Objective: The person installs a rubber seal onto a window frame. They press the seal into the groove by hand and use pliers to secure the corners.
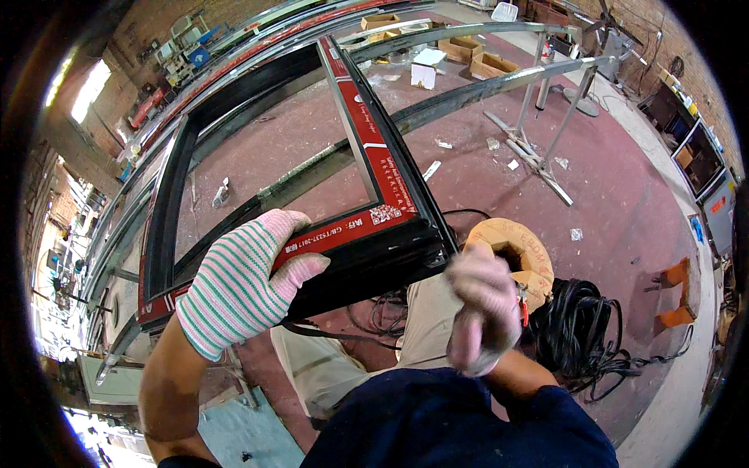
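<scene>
My left hand [243, 281], in a striped pink, white and green knit glove, grips the near side of a black rectangular window frame [421, 248]. The thumb lies over its near face and the fingers reach over the top. Red printed film [367, 156] covers parts of the frame, which rests tilted across metal rails. Just off its near right corner, my gloved right hand [485, 312] is closed and smeared by motion. A small red bit [524, 313] shows at that hand's right side; I cannot tell whether the hand holds it.
To the right lie a roll of tan-wrapped strip [530, 248] and a heap of black rubber strip [573, 331]. Long metal rails [499, 79] on a stand [538, 160] run behind the frame. Cardboard boxes [493, 66] and an orange stool [683, 292] are farther off.
</scene>
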A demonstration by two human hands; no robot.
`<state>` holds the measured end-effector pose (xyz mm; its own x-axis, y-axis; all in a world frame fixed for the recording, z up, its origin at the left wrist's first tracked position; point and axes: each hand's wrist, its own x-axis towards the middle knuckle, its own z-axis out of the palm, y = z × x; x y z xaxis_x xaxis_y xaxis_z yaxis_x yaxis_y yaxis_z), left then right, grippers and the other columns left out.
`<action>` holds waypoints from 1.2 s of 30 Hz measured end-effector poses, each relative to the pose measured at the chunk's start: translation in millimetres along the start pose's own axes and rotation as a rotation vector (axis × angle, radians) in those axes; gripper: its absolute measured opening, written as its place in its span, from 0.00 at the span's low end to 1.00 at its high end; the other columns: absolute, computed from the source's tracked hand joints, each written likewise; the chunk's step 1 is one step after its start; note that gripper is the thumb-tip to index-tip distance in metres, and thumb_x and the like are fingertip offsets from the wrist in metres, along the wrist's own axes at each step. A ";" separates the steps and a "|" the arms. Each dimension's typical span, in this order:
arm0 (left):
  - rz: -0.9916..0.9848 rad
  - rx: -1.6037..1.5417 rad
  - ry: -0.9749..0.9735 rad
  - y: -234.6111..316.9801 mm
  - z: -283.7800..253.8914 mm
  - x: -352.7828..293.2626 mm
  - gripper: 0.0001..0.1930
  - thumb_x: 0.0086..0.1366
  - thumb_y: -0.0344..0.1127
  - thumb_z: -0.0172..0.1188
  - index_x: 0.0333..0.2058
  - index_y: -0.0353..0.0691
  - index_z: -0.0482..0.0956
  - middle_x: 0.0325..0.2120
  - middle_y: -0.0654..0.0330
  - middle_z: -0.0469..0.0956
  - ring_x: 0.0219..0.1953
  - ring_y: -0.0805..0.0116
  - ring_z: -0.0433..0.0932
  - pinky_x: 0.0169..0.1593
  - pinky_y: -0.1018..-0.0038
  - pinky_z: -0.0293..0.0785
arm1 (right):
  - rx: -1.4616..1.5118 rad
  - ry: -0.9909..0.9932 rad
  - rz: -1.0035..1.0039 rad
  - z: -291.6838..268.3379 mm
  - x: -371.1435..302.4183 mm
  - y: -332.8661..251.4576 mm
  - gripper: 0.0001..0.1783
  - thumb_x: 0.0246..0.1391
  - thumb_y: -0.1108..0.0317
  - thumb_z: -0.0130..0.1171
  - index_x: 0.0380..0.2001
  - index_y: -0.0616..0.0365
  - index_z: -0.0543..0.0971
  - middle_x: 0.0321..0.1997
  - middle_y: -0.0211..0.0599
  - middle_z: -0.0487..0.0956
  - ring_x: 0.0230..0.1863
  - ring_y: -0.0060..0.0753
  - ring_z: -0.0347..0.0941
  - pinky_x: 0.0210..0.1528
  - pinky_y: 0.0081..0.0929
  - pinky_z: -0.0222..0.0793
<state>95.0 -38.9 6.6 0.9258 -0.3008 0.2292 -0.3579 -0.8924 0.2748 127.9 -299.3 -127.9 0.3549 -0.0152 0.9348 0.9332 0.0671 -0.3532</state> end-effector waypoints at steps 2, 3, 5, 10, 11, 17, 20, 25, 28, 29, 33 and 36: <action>-0.029 -0.028 -0.008 -0.3 -0.9 0.4 0.26 0.64 0.50 0.64 0.48 0.30 0.77 0.37 0.44 0.80 0.40 0.48 0.82 0.47 0.64 0.78 | -0.179 0.037 0.171 -1.9 17.7 0.2 0.20 0.49 0.78 0.56 0.48 0.66 0.76 0.47 0.52 0.77 0.48 0.51 0.75 0.52 0.44 0.70; -0.056 -0.047 -0.023 0.6 -2.9 -0.1 0.26 0.65 0.51 0.62 0.48 0.31 0.76 0.37 0.45 0.80 0.40 0.48 0.82 0.47 0.64 0.78 | -0.179 0.026 0.232 0.3 21.1 6.7 0.20 0.49 0.76 0.59 0.48 0.64 0.77 0.48 0.51 0.77 0.49 0.50 0.74 0.53 0.43 0.70; -0.082 -0.068 -0.034 1.6 -3.9 -0.7 0.26 0.66 0.52 0.61 0.48 0.32 0.76 0.36 0.46 0.80 0.40 0.49 0.82 0.47 0.65 0.77 | -0.219 -0.069 0.222 0.6 32.9 19.3 0.21 0.50 0.75 0.63 0.49 0.62 0.78 0.51 0.49 0.76 0.53 0.50 0.73 0.56 0.43 0.69; -0.045 -0.037 0.006 -3.7 -0.7 -4.0 0.25 0.65 0.51 0.63 0.47 0.33 0.77 0.36 0.47 0.80 0.39 0.50 0.82 0.46 0.65 0.77 | -0.270 -0.193 0.005 5.3 41.5 34.2 0.23 0.45 0.77 0.68 0.48 0.58 0.79 0.48 0.45 0.79 0.51 0.50 0.75 0.59 0.47 0.69; -0.033 -0.035 0.013 -4.7 0.0 -3.9 0.25 0.65 0.51 0.63 0.47 0.33 0.77 0.36 0.47 0.80 0.39 0.50 0.82 0.46 0.65 0.77 | -0.280 -0.175 -0.012 4.9 39.6 36.7 0.23 0.45 0.77 0.69 0.47 0.58 0.79 0.47 0.45 0.79 0.50 0.50 0.75 0.59 0.48 0.69; -0.020 -0.039 0.032 -6.0 -0.3 -7.5 0.25 0.65 0.51 0.62 0.46 0.32 0.77 0.36 0.46 0.79 0.39 0.48 0.82 0.46 0.64 0.77 | -0.310 -0.179 -0.089 7.4 35.2 37.7 0.22 0.44 0.79 0.69 0.45 0.57 0.78 0.44 0.44 0.80 0.45 0.47 0.77 0.58 0.54 0.70; -0.019 -0.064 0.029 -7.7 -0.1 -7.8 0.26 0.65 0.52 0.62 0.46 0.32 0.77 0.36 0.46 0.79 0.39 0.48 0.82 0.46 0.64 0.77 | -0.357 -0.212 -0.108 6.7 38.3 35.9 0.22 0.44 0.77 0.70 0.45 0.56 0.79 0.42 0.42 0.79 0.44 0.46 0.77 0.57 0.51 0.71; -0.031 -0.077 0.023 -9.2 -2.5 -7.9 0.26 0.63 0.53 0.65 0.45 0.32 0.77 0.34 0.46 0.80 0.37 0.49 0.82 0.43 0.64 0.78 | -0.138 -0.177 0.178 8.8 38.8 30.7 0.20 0.47 0.75 0.71 0.45 0.56 0.80 0.42 0.41 0.79 0.44 0.43 0.77 0.51 0.39 0.73; -0.023 -0.061 0.032 -9.3 -3.0 -9.5 0.25 0.61 0.50 0.68 0.44 0.31 0.78 0.33 0.46 0.80 0.35 0.49 0.82 0.41 0.63 0.79 | -0.048 -0.193 0.355 6.0 46.3 21.9 0.17 0.48 0.74 0.71 0.42 0.58 0.80 0.39 0.42 0.79 0.40 0.41 0.78 0.45 0.33 0.75; -0.010 -0.044 0.049 -11.4 -1.7 -11.0 0.25 0.61 0.50 0.68 0.44 0.31 0.78 0.33 0.46 0.80 0.35 0.48 0.82 0.41 0.63 0.79 | -0.077 -0.257 0.369 3.5 53.1 19.3 0.15 0.48 0.76 0.70 0.41 0.59 0.80 0.39 0.41 0.79 0.40 0.39 0.78 0.45 0.32 0.74; 0.040 -0.032 0.063 -12.2 -1.8 -7.2 0.25 0.61 0.50 0.68 0.44 0.31 0.78 0.33 0.46 0.80 0.36 0.48 0.82 0.41 0.64 0.79 | -0.284 -0.508 0.360 -9.0 94.3 5.2 0.10 0.46 0.78 0.69 0.34 0.60 0.81 0.34 0.39 0.81 0.37 0.34 0.80 0.42 0.29 0.75; 0.057 -0.017 0.093 -12.9 0.6 -7.0 0.25 0.61 0.50 0.67 0.44 0.32 0.78 0.33 0.47 0.80 0.36 0.49 0.82 0.42 0.64 0.79 | -0.456 -0.688 0.283 -8.9 119.5 -3.6 0.09 0.45 0.76 0.70 0.32 0.60 0.81 0.31 0.40 0.81 0.33 0.38 0.81 0.38 0.30 0.75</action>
<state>93.2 -25.5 0.9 0.8889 -0.3178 0.3300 -0.4126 -0.8685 0.2747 167.4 -310.2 -15.2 0.6006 0.5574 0.5733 0.7994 -0.4312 -0.4183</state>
